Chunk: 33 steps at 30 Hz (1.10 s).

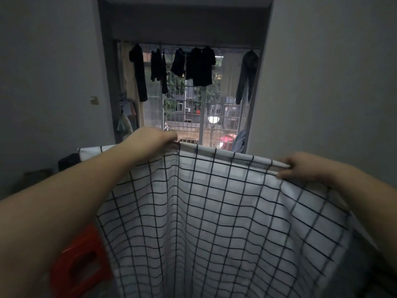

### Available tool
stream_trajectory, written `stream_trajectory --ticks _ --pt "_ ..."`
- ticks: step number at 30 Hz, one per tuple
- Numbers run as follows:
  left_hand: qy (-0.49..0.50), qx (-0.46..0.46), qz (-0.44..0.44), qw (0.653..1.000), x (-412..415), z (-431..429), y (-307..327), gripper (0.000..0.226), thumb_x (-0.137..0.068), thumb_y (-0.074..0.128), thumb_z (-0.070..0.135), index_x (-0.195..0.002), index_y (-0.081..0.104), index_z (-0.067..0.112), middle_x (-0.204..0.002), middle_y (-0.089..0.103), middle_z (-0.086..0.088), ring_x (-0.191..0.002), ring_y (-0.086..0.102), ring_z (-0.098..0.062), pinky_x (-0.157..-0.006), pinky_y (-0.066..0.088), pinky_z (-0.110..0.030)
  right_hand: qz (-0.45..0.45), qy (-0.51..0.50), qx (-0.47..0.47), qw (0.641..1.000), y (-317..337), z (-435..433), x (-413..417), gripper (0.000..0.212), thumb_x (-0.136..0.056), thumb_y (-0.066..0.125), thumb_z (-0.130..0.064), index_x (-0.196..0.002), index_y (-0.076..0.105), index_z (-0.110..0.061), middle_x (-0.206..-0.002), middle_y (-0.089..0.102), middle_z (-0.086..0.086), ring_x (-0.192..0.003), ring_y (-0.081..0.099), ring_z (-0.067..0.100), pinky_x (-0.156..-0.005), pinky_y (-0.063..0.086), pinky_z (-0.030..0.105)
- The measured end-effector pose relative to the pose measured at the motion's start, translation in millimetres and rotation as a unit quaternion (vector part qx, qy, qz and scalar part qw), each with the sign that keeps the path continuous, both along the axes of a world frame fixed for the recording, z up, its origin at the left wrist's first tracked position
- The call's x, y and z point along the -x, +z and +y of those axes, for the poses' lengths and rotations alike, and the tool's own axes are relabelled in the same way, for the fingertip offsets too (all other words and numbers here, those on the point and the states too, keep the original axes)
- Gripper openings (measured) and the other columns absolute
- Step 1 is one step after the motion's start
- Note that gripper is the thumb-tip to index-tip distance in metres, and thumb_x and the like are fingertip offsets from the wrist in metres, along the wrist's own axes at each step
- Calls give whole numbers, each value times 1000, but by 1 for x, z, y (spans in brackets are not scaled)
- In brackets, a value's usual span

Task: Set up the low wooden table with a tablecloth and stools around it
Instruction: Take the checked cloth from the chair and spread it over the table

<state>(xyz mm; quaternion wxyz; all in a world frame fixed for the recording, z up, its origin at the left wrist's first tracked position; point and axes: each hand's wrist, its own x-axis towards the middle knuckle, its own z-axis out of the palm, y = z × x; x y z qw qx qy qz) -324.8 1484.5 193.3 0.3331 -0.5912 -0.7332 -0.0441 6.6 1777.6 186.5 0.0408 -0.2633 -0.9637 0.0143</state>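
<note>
With left hand (156, 137) and right hand (301, 166) set wide, both curled over the top hem, holding the checked tablecloth (214, 211) up in mid-air before the barred window (193, 108). Looks light, soft, limp: sags in folds, so best taken at hem or corners, kept taut. Hangs straight down, held edge running side to side, dipping rightward; true long axis hard to tell. Red stool (79, 265) low left.

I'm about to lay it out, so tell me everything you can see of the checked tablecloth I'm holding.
The white fabric tablecloth with a thin black grid is held up, spread wide and hanging in soft folds. The left hand grips its top edge, the right hand pinches that edge further right. One corner juts out at far left. Its lower end runs out of view.
</note>
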Motion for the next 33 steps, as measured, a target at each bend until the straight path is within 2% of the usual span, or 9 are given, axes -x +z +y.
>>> stream_trajectory --ticks 4,11,14,17,20,22,25,29,33 --pt "-41 30 -32 998 7 3 -5 31 -95 55 45 -105 62 17 -73 50 7 -64 47 -15 -53 25 -23 -32 -55 10 998 -18 34 -11 14 -86 75 -37 -88 70 -24 -80 68 -4 -73 60 9 -61 41 22" --pt "-68 153 -82 983 26 36 -16 25 -93 62 46 -102 60 23 -82 64 6 -72 60 -14 -62 43 -27 12 -65 -57 996 -20 84 13 9 -94 65 -25 -91 61 -17 -94 68 11 -80 55 25 -68 38 32" --pt "-38 190 -162 968 51 60 -27 24 -91 68 34 -110 59 23 -94 64 5 -81 59 -15 -71 47 -31 39 -67 -56 995 -22 107 25 10 -95 63 -22 -89 56 -20 -89 64 11 -78 51 25 -67 35 33" --pt "15 242 -175 954 81 91 -52 26 -89 68 28 -113 63 18 -104 66 1 -89 61 -17 -78 47 -30 38 -65 -59 995 -30 133 46 8 -94 65 -20 -92 58 -18 -81 57 6 -77 48 24 -65 32 32" --pt "68 298 -200 931 115 120 -75 18 -88 65 23 -106 63 22 -97 64 4 -81 56 -14 -73 42 -25 -7 -62 -64 996 -41 169 70 7 -94 65 -19 -95 62 -13 -85 59 7 -78 50 24 -66 33 30" --pt "103 316 -211 919 135 140 -86 11 -87 63 20 -96 63 27 -91 61 6 -74 52 -9 -65 36 -17 -32 -67 -55 996 -50 196 86 9 -93 66 -18 -88 60 -14 -83 61 8 -75 51 23 -65 33 30" --pt "158 286 -236 915 160 175 -107 11 -88 62 18 -83 60 27 -97 67 -5 -75 54 -15 -68 37 -22 -15 -64 -35 997 -63 234 115 16 -92 67 -16 -80 55 -17 -76 57 6 -72 49 24 -64 32 31" --pt "228 179 -272 918 181 223 -131 20 -91 59 15 -110 68 16 -107 66 -10 -84 53 -20 -73 36 -27 1 -62 -21 998 -77 280 153 6 -92 64 -11 -86 62 -9 -83 60 12 -74 49 24 -65 31 30" --pt "246 115 -277 922 199 260 -135 27 -94 57 21 -120 66 21 -112 67 -10 -90 59 -26 -74 38 -28 -19 -95 -21 995 -100 324 190 3 -93 60 -7 -90 62 -8 -99 65 19 -82 54 28 -71 37 30"
